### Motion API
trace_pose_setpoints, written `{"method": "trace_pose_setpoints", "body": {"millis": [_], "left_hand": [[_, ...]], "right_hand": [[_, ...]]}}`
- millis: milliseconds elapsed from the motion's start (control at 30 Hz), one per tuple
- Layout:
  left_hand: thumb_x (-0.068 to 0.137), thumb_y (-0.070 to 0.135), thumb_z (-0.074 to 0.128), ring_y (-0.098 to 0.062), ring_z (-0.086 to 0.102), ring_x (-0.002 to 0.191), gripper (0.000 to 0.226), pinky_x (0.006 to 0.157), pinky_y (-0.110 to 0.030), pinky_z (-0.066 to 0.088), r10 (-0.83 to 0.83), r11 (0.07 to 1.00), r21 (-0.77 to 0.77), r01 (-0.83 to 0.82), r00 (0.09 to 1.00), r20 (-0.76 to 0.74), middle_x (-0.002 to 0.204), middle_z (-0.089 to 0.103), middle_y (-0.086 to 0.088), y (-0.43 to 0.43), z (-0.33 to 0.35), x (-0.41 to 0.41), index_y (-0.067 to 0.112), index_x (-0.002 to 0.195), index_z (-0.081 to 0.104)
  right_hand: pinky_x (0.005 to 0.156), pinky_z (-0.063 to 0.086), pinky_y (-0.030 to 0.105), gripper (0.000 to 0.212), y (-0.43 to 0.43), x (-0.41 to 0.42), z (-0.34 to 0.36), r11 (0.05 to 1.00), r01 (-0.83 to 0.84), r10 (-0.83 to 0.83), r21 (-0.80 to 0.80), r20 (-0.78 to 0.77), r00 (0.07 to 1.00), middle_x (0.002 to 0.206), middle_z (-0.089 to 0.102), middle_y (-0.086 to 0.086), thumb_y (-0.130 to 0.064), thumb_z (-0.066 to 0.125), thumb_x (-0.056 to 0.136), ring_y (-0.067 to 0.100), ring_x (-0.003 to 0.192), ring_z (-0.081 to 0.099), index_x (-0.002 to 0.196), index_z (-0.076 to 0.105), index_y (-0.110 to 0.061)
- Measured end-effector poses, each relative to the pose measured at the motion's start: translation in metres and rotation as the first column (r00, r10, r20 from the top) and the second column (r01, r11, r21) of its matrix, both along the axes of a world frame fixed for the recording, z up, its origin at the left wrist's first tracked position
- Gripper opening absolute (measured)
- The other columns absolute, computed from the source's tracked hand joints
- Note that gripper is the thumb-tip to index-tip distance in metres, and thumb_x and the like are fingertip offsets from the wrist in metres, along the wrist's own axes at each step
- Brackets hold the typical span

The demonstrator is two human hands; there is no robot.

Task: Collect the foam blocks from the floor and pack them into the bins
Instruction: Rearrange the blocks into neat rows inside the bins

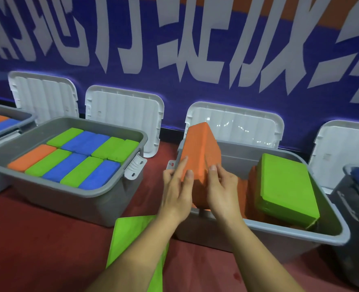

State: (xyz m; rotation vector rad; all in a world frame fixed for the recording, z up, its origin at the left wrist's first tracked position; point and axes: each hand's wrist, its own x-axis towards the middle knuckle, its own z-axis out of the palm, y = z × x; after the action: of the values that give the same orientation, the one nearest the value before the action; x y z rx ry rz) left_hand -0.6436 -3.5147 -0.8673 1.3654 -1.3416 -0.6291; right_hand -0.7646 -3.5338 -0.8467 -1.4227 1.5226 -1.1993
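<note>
Orange block (199,150) stands on end over the bin (279,227), left end, long axis up. Our L hand (176,186) presses its left face w/ straight fingers; R hand (223,188) grips the near edge. We judge its slot is straight below.

Large white characters (132,55) on the blue banner (174,91) are unreadable.

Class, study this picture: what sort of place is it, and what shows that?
Probably a sports hall or indoor activity space: a red floor, a long blue banner with large white lettering along the wall, and a row of grey bins packed with foam blocks.
</note>
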Motion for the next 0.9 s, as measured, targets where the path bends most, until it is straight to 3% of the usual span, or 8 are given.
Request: {"method": "trace_pose_setpoints", "body": {"millis": [100,167,300,400,467,633,767,900], "left_hand": [[0.085,0.073,0.024,0.022,0.041,0.109,0.079,0.095,0.001,0.025,0.014,0.999,-0.051,-0.016,0.999,-0.045,0.125,0.049,-0.002,0.009,0.011,0.011,0.028,0.146,0.049],[0.083,0.075,0.025,0.025,0.038,0.111,0.071,0.101,-0.007,0.029,0.029,0.999,-0.039,-0.033,0.994,-0.103,0.129,0.049,0.003,0.017,0.013,0.018,0.035,0.136,0.052],[0.08,0.083,0.035,0.012,0.05,0.113,0.061,0.104,-0.02,0.039,0.029,0.999,-0.027,-0.035,0.977,-0.209,0.126,0.052,0.007,0.031,0.022,0.049,0.039,0.118,0.053],[0.076,0.08,0.039,0.013,0.05,0.1,0.058,0.096,-0.014,0.038,0.064,0.998,0.016,-0.062,0.987,-0.15,0.117,0.051,-0.003,0.042,0.037,0.075,0.03,0.101,0.055],[0.069,0.084,0.042,0.001,0.054,0.097,0.065,0.096,-0.026,0.042,0.133,0.988,0.085,-0.127,0.989,-0.063,0.105,0.053,-0.002,0.049,0.042,0.091,0.024,0.091,0.054],[0.067,0.097,0.043,-0.024,0.063,0.104,0.09,0.084,-0.034,0.041,0.11,0.907,0.385,-0.168,0.98,0.168,0.111,0.066,-0.004,0.085,0.037,0.144,0.027,0.123,0.041],[0.084,0.086,0.028,-0.031,0.061,0.12,0.075,0.097,-0.035,0.041,-0.08,0.819,0.559,-0.129,0.939,0.334,0.133,0.063,-0.009,0.113,0.026,0.172,0.044,0.146,0.026],[0.088,0.085,0.02,-0.037,0.054,0.131,0.072,0.112,-0.041,0.039,-0.306,0.69,0.715,-0.113,0.85,0.429,0.147,0.051,-0.022,0.121,0.003,0.166,0.058,0.153,0.002]], "right_hand": [[0.114,0.026,0.027,0.042,0.007,0.005,0.006,0.999,0.035,-0.035,0.042,-0.003,0.999,0.138,0.036,0.013,-0.054,0.05,0.1,0.022,0.141,0.03,0.131,0.066,-0.03],[0.124,0.02,0.036,0.055,0.012,0.014,0.008,0.999,-0.013,0.011,0.05,0.045,0.999,0.157,0.034,0.011,-0.063,0.055,0.095,0.023,0.152,0.018,0.141,0.058,-0.034],[0.118,0.035,0.048,0.113,0.008,0.031,0.002,0.991,-0.108,0.099,0.076,0.106,0.989,0.152,0.048,-0.017,-0.089,0.072,0.06,0.014,0.143,0.043,0.154,0.024,-0.051],[0.117,0.037,0.047,0.135,0.015,0.039,0.005,0.975,-0.167,0.159,0.143,0.066,0.985,0.152,0.048,-0.01,-0.091,0.078,0.043,0.017,0.139,0.048,0.156,0.018,-0.05],[0.116,0.037,0.038,0.143,0.032,0.046,0.008,0.964,-0.2,0.2,0.178,0.018,0.98,0.149,0.045,0.002,-0.092,0.078,0.037,0.017,0.137,0.045,0.158,0.021,-0.043],[0.114,0.037,0.036,0.13,0.073,0.067,-0.003,0.912,-0.353,0.394,0.21,-0.208,0.895,0.133,0.032,0.007,-0.086,0.079,0.045,0.026,0.132,0.042,0.154,0.015,-0.058],[0.118,0.027,0.032,0.132,0.086,0.078,-0.016,0.813,-0.462,0.561,0.355,-0.265,0.784,0.132,0.021,0.006,-0.08,0.08,0.049,0.028,0.145,0.03,0.157,0.009,-0.053],[0.114,0.04,0.039,0.134,0.099,0.084,-0.027,0.756,-0.433,0.633,0.49,-0.379,0.676,0.133,0.023,0.007,-0.08,0.083,0.05,0.035,0.131,0.051,0.156,0.003,-0.056]]}}
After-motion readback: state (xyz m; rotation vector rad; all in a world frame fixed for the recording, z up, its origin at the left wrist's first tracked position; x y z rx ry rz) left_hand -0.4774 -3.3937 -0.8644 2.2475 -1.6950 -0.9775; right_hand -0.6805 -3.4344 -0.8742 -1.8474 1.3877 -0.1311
